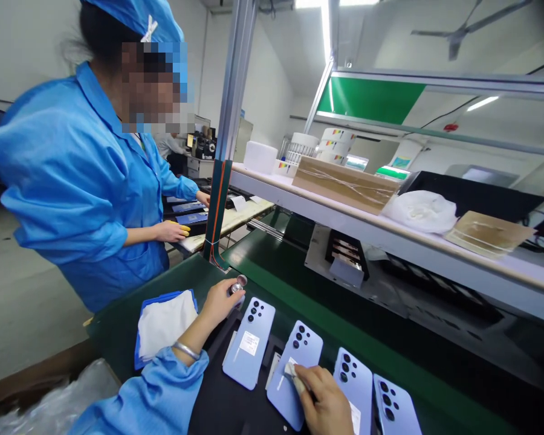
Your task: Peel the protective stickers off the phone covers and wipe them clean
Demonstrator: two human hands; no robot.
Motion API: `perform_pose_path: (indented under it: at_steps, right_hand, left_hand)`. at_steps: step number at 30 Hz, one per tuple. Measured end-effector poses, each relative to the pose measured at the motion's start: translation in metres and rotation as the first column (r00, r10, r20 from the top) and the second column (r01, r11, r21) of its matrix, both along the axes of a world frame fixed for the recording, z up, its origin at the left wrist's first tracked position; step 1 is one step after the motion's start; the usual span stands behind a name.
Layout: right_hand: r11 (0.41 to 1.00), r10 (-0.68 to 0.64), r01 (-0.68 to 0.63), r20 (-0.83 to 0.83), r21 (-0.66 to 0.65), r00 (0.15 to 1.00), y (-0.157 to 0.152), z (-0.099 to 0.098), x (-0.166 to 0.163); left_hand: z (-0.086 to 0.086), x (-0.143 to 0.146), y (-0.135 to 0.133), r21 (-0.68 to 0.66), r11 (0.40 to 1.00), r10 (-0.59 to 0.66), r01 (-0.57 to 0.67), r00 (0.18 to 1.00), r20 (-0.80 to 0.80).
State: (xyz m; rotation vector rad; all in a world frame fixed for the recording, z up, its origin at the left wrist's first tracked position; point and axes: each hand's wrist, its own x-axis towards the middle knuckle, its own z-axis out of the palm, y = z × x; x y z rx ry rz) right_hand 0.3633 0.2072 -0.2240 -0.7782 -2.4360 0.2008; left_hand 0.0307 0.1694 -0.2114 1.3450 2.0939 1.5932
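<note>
Several light-blue phone back covers or phones lie in a row, camera lenses at the top. The leftmost phone [249, 344] has a white label. My left hand [221, 302] is closed around a small metal pot with a raised lid [238, 284], just above that phone's upper left corner. With fingers pinched on a white cloth [294, 373], my right hand [324, 399] presses on the second phone [299, 345], partly covering it. Beside that hand lies a third phone [354, 377], its label partly hidden. At the right end is a fourth phone [396, 405], cut off by the frame's bottom edge.
A stack of white cloths [165, 323] on blue material lies left of my left wrist. A shelf [372, 226] with rolls and cardboard runs across the right. Past the metal post [236, 84], a co-worker in a blue smock [86, 175] stands at the left.
</note>
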Motion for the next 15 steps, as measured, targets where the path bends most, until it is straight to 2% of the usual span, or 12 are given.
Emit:
perform_pose_path:
  at_steps: [8, 15]
  right_hand:
    - [1.0, 0.01, -0.01, 0.003, 0.004, 1.0, 0.004, -0.002, 0.002]
    - [1.0, 0.027, -0.027, 0.001, -0.014, 1.0, 0.006, -0.002, 0.002]
  left_hand:
    - [-0.001, -0.012, -0.002, -0.016, 0.996, -0.083, 0.083, 0.996, -0.023]
    - [-0.002, -0.01, -0.004, -0.03, 0.997, -0.067, 0.066, 0.997, -0.035]
